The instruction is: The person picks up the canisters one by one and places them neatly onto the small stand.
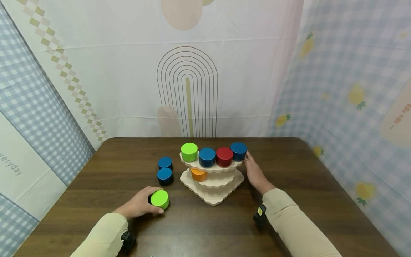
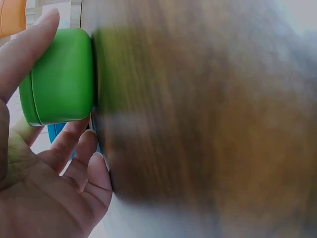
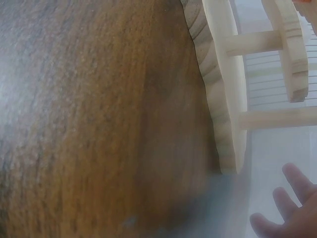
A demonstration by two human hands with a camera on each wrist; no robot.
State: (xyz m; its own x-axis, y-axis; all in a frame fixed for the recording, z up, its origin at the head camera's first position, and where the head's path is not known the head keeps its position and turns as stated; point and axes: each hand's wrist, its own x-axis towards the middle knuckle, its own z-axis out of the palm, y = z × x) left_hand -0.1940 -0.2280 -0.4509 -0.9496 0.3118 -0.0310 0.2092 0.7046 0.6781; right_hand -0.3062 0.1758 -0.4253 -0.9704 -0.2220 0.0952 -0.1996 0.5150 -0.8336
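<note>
I see the left hand (image 1: 138, 204) grasping a green cylinder (image 1: 160, 199) low over the table (image 1: 192, 228), front-left of the wooden stand (image 1: 213, 195). The right hand (image 1: 257, 175), fingers loosely spread, is beside the stand; I can't tell whether its half-hidden fingertips touch anything. The right wrist view crops its palm.

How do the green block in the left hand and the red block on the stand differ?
Colour: the green block is bright lime; the red block is deep red.
Hold: the left hand grips the green block; no hand grips the red block.
Place: the green block is low by the table; the red block stands on the top tier of the wooden stand.
Shared: both are short, round and flat-topped.
</note>
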